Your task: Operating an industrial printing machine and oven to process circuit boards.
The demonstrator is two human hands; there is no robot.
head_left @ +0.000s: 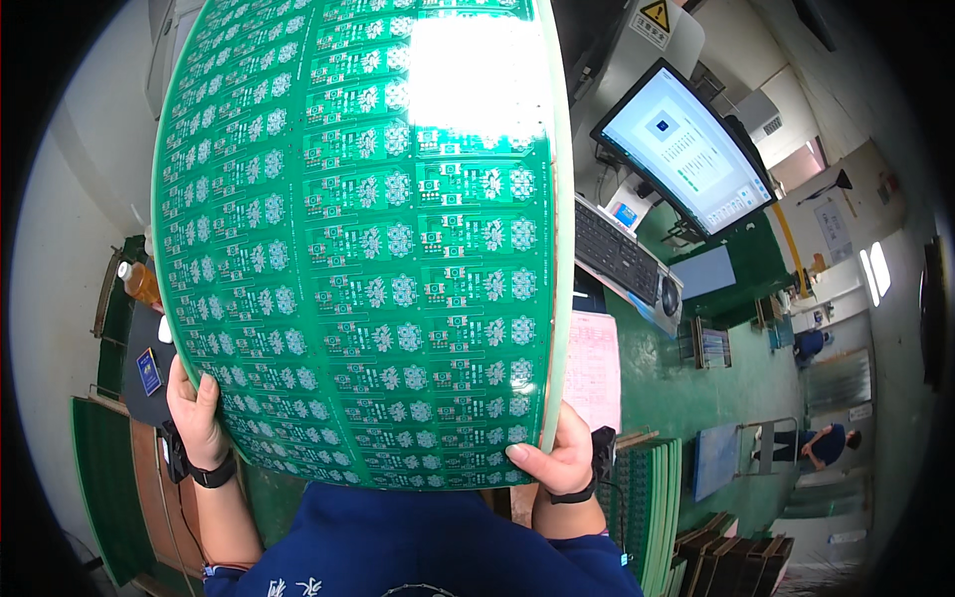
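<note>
A large green circuit board panel [368,279], printed with repeating rows of white and copper patterns, fills the middle of the head view. A bright glare washes out its upper right part. My left hand [199,413] grips its lower left edge, thumb on the face and fingers mostly behind. At the lower right corner my right hand [559,453] pinches the edge the same way, its thumb over the printed side. The right edge shows a pale, thick rim. Whether more than one panel is held cannot be told. Both wrists wear dark bands.
To the right are a monitor [691,147], a black keyboard [617,244], a mouse [669,296] and pink paper [594,368]. Green panels [652,507] stand stacked at lower right. An orange bottle [139,283] is on the left. A person [829,445] stands far right near a blue cart [718,461].
</note>
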